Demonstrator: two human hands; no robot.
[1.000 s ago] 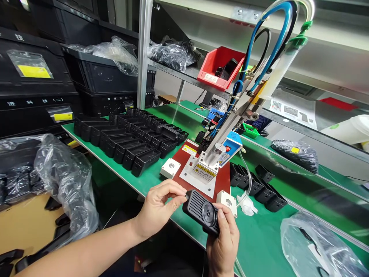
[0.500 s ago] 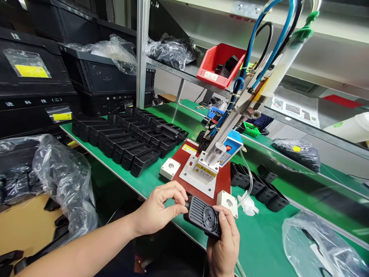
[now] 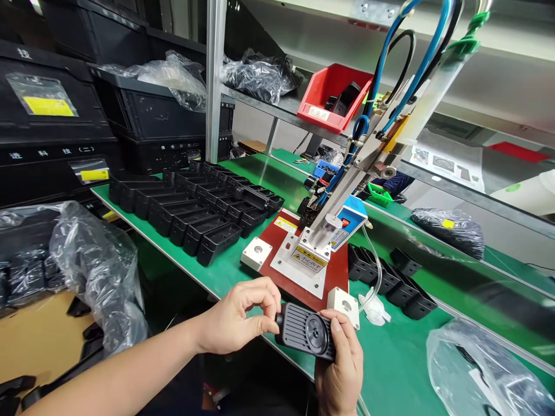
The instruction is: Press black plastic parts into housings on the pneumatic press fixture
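In front of me, over the bench's near edge, my right hand [image 3: 340, 358] grips a black ribbed plastic housing [image 3: 299, 329] by its right end. A round black disc [image 3: 317, 333] sits on the housing's upper face, near the thumb. My left hand [image 3: 247, 312] pinches a small black knob-like piece [image 3: 278, 319] at the housing's left end, thumb against forefinger. The fingers partly cover this piece, and I cannot tell whether it is joined to the housing. Just beyond the hands stands a press [image 3: 321, 242] on a red base, with white button boxes [image 3: 256, 254] at its front corners.
Rows of black plastic trays [image 3: 217, 237] fill the green bench [image 3: 208, 280] at left. More black housings [image 3: 401, 289] and a clear plastic bag [image 3: 485, 364] lie at right. A red bin [image 3: 333, 95] sits on the shelf above. Black crates [image 3: 52, 121] are stacked at left.
The housing has turned slightly, so its left end and the small black piece show more. My left hand has shifted a little to the left, still pinching. My right hand keeps its grip.
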